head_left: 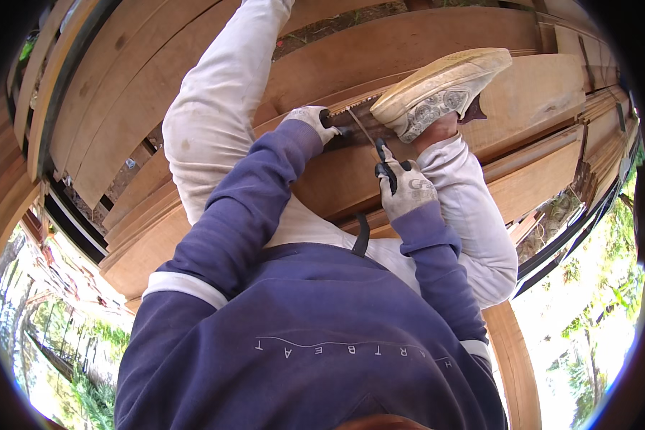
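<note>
Head view: left hand [309,120], gloved, at 12 o'clock, closed around the dark handle of a hand saw [362,122]. Right hand [403,188], gloved, at 1 o'clock, fingers pinched on a thin pencil [368,134] touching the wooden plank [437,43]. White shoe [441,89] planted on the plank, just right of the saw.

L hand [314,122] on plank [437,43] | R hand [406,188] grips dark tool [385,166] | shoe [441,89] on wood

Matt, smooth-sawn wood planks [423,43]; cloth gloves on each hand [406,188]; worn canvas shoe [441,89].
</note>
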The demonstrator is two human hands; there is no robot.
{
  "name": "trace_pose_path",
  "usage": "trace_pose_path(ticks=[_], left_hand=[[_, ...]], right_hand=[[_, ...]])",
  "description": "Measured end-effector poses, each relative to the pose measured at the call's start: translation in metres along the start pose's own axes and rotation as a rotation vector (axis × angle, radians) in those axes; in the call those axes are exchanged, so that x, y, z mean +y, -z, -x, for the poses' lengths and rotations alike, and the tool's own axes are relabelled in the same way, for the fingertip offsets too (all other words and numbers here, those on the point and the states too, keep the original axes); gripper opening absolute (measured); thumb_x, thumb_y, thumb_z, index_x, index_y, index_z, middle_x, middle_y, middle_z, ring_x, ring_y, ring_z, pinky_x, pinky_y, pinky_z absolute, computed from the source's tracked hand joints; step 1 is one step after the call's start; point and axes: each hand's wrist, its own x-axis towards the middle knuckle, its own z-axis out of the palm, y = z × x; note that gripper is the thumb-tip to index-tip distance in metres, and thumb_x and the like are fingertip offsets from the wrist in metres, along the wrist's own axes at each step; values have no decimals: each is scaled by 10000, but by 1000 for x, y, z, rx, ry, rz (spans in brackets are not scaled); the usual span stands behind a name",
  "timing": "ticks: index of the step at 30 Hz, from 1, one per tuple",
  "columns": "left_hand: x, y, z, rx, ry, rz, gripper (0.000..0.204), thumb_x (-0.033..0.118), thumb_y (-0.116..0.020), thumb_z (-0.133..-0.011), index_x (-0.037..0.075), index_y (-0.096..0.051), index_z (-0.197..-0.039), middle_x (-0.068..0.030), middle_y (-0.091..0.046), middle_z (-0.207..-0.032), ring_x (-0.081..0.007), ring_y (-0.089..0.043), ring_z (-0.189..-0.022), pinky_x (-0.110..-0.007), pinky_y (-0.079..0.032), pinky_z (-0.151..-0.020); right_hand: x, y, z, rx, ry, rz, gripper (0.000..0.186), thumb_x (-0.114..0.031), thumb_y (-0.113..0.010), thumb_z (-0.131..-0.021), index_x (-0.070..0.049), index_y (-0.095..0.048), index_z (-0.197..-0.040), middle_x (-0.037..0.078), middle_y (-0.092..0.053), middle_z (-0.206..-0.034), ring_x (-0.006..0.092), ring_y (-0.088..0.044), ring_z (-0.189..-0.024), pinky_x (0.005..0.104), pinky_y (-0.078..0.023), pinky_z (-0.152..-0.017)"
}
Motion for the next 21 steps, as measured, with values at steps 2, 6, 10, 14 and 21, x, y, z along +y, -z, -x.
trace_pose_path(ticks=[2,6,10,14,21], left_hand=[[-1,-3,-1,9,-10,-1,347,337,-717,-774,67,-677,-988,-175,-683,-959,-358,-644,-926,-419,-505,-810],[1,-1,1,10,9,59,346,323,-720,-761,62,-679,-984,-178,-683,-949,-355,-647,-915,-417,-506,-809],[-2,-5,-1,-7,6,27,395,381,-709,-775,75,-691,-1023,-171,-692,-997,-331,-651,-971,-403,-501,-860],[-4,-6,-2,28,3,25,393,391,-712,-772,93,-697,-1027,-162,-695,-992,-324,-655,-970,-388,-505,-862],[-40,-1,-38,146,-10,477,392,443,-604,-865,102,-707,-1027,-147,-706,-964,-295,-670,-910,-364,-499,-817]], right_hand=[[-8,10,-5,-98,-61,39,398,-281,-561,-908,-162,-557,-1287,217,-633,-923,356,-672,-802,434,-552,-725],[-20,0,-37,-118,-23,132,416,-299,-555,-918,-169,-545,-1314,200,-628,-995,332,-674,-845,434,-552,-741],[-28,-11,-62,-82,-1,160,408,-328,-571,-907,-212,-561,-1299,196,-631,-1001,351,-672,-851,454,-542,-753],[-20,-18,-55,-48,-32,120,413,-318,-569,-912,-182,-555,-1301,193,-637,-978,357,-662,-837,455,-530,-750],[-5,8,4,144,-25,-114,336,-216,-555,-915,-119,-585,-1235,196,-643,-907,367,-636,-825,469,-506,-735]])
